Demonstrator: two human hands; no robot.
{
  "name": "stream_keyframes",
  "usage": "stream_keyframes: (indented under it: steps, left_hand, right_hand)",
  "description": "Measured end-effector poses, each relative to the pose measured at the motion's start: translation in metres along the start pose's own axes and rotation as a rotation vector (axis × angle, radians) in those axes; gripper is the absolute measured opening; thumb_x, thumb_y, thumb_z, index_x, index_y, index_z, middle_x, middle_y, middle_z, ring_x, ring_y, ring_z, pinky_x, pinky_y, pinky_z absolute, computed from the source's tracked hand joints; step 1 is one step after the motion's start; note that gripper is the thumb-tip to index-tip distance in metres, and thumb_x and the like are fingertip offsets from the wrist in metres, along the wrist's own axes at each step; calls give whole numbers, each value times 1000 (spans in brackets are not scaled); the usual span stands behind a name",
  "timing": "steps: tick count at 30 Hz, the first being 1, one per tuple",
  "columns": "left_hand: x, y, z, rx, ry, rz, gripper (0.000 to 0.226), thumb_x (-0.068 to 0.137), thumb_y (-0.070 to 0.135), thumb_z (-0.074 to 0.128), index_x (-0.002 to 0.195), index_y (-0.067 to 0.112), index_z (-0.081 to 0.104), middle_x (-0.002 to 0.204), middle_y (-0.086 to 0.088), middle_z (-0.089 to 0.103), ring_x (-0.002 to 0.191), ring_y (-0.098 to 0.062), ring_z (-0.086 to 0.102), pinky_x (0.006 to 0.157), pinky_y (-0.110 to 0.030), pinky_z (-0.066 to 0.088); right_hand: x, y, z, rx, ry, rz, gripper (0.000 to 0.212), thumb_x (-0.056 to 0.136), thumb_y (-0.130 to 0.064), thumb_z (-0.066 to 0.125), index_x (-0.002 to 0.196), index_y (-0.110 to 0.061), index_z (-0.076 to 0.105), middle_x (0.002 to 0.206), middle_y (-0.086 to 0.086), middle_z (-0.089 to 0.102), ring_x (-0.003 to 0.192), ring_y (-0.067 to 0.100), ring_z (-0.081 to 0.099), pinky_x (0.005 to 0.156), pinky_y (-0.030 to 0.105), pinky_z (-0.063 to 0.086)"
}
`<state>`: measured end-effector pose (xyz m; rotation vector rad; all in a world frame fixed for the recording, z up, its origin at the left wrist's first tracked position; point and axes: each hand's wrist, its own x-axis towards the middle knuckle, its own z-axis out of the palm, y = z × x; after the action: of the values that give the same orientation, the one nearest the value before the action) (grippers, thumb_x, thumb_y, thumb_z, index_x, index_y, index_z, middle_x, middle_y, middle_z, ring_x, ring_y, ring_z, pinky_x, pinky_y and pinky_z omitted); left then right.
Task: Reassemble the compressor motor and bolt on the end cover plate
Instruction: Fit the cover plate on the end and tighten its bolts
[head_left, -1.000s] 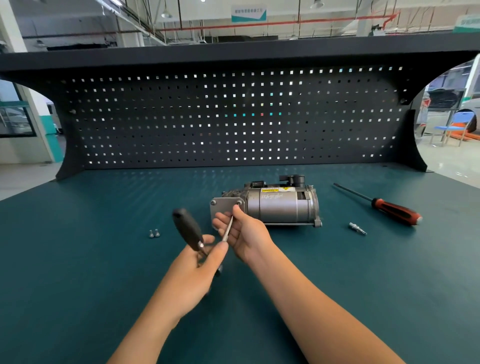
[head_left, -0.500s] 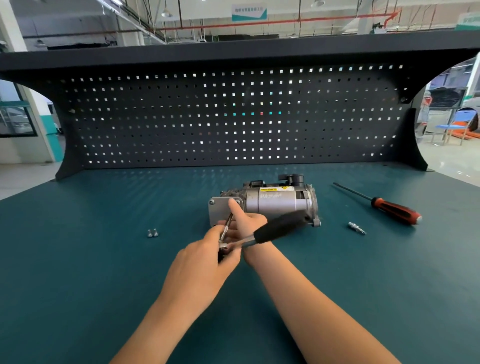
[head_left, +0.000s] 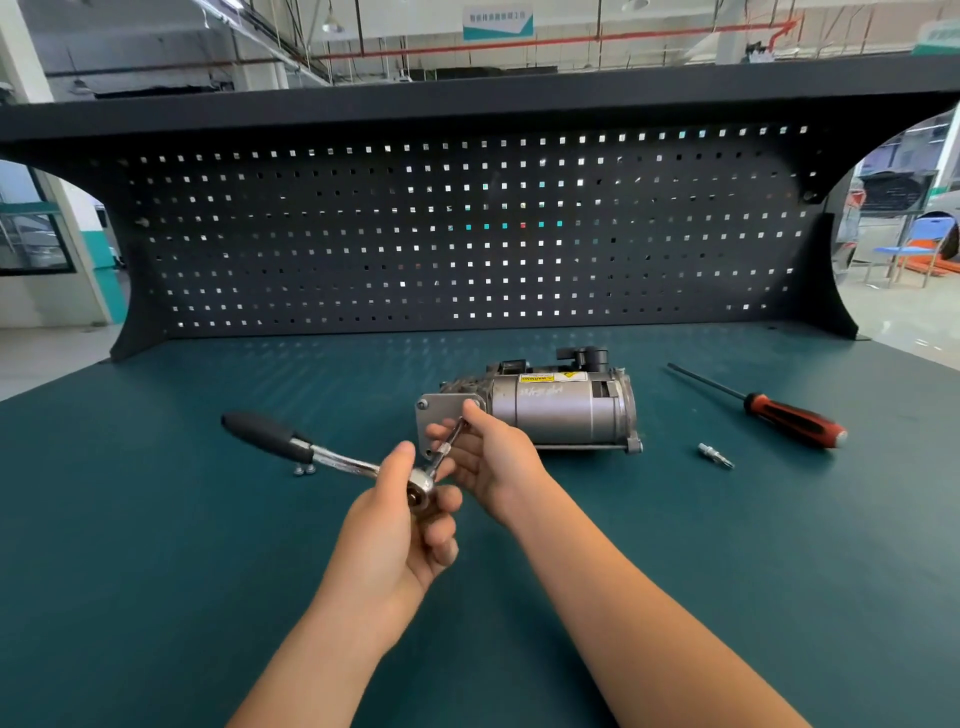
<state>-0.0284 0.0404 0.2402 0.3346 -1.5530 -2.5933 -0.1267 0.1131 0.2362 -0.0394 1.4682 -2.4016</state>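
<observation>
The grey compressor motor (head_left: 561, 410) lies on its side on the green bench top, its flat end cover plate (head_left: 441, 410) facing left towards me. My left hand (head_left: 400, 525) grips the head of a chrome ratchet wrench (head_left: 332, 460), whose black handle points up and left. My right hand (head_left: 488, 457) pinches the thin extension bar (head_left: 451, 441) that runs from the ratchet head up to the cover plate. Two small bolts (head_left: 305, 470) lie on the bench left of the hands, partly behind the ratchet shaft.
A red-and-black screwdriver (head_left: 779, 415) lies to the right of the motor. A small metal bit (head_left: 716, 455) lies in front of it. A black pegboard (head_left: 467, 234) closes the back of the bench (head_left: 156, 571).
The ratchet handle has swung from pointing right over the motor back round to the upper left. My right hand has stayed on the extension bar at the cover plate.
</observation>
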Motion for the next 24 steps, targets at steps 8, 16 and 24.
stream_keyframes:
  steps: [8, 16, 24]
  left_hand:
    - [3, 5, -5, 1199, 121, 578, 18, 88, 41, 50, 80, 27, 59, 53, 9, 55, 50, -11, 51, 53, -30, 40]
    - [2, -11, -5, 1209, 82, 606, 34, 90, 46, 43, 107, 20, 56, 61, 10, 55, 59, -16, 55, 50, -22, 37]
    - [-7, 1, 4, 203, -125, -21, 33, 97, 36, 38, 82, 11, 54, 49, 3, 45, 30, -5, 22, 32, -16, 19]
  right_hand:
    - [4, 6, -3, -314, 158, -210, 40, 86, -35, 65, 59, -8, 57, 53, 2, 60, 48, 12, 56, 51, 21, 46]
    - [0, 6, 4, -87, 91, -82, 32, 94, -19, 54, 67, -2, 56, 44, 3, 61, 35, 11, 55, 40, 19, 45]
    - [-2, 4, 2, -41, 17, -23, 36, 96, -31, 50, 73, -5, 60, 55, 2, 68, 48, 14, 60, 53, 24, 49]
